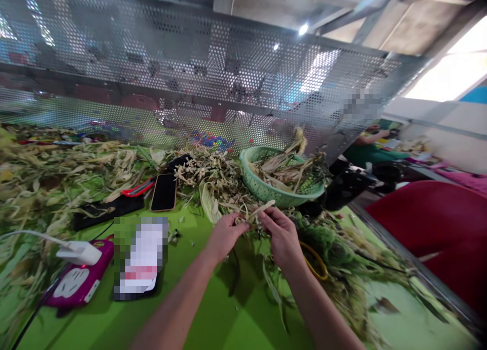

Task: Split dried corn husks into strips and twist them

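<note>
My left hand (225, 234) and my right hand (280, 233) meet over the green table (213, 309), both pinched on a pale dried husk strip (255, 212) that stretches between their fingertips. The strip's free end sticks up toward a green plastic basket (254, 183) just beyond, which holds more dried husks. A yellow ring (316, 263) lies under my right wrist.
Dried husks (57, 172) lie heaped across the table's far and left side. A phone (164, 191) lies face down, and beside it a second phone with a red edge (138, 188). A pink power strip (78, 283) with a white plug sits front left. A perforated metal screen (190, 76) stands behind.
</note>
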### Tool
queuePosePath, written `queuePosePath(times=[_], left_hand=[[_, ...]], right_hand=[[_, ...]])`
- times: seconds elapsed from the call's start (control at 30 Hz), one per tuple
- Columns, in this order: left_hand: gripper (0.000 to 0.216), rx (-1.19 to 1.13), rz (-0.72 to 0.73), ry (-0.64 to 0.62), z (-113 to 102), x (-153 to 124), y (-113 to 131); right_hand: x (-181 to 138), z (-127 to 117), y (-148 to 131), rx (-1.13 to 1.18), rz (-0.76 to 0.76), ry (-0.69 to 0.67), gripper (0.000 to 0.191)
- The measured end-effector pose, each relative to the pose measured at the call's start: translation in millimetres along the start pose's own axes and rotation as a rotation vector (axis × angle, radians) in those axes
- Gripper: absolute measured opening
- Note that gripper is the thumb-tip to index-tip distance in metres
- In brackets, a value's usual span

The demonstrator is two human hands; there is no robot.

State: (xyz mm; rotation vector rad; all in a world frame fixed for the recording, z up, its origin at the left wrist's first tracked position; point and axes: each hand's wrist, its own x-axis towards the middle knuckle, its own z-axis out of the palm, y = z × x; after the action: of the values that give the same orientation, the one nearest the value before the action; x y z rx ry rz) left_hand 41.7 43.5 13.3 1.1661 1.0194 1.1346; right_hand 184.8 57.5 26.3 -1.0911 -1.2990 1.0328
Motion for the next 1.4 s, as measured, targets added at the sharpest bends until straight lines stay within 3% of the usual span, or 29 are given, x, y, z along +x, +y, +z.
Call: queuePosePath(times=[0.17,0.4,0.57,0.73,0.87,1.17,1.4], left_hand=[[0.019,-0.024,-0.054,0.016,-3,2,-2],[0.035,-0.087,0.025,-0.058,-6,9,-10],[0.028,0.04,0.018,-0.106,-12,9,-11],[0.013,0.461,0.014,-0.054,-14,4,-2],[0.013,0.7,0.102,-0.028,-11,0,3],[0.015,0.671,0.101,-0.074,-11,3,0],[0.01,0.828,0.123,-0.059,-13,-2,7]], right_hand=[[-1,-5,-8,0.058,-0.042,-0.119,0.02],[-2,-9,-18,-0.211,-0.139,-0.351,0.018],[1,-12,-21,-0.275,-0.214,-0.364,0.016],[3,-12,-14,-0.481,-0.321,-0.388,0.016],[3,-11,-12,-0.598,-0.356,-0.389,0.014],[1,-11,-16,-0.641,-0.383,-0.369,0.012],[-1,-9,-14,-0.727,-0.475,-0.433,0.011]])
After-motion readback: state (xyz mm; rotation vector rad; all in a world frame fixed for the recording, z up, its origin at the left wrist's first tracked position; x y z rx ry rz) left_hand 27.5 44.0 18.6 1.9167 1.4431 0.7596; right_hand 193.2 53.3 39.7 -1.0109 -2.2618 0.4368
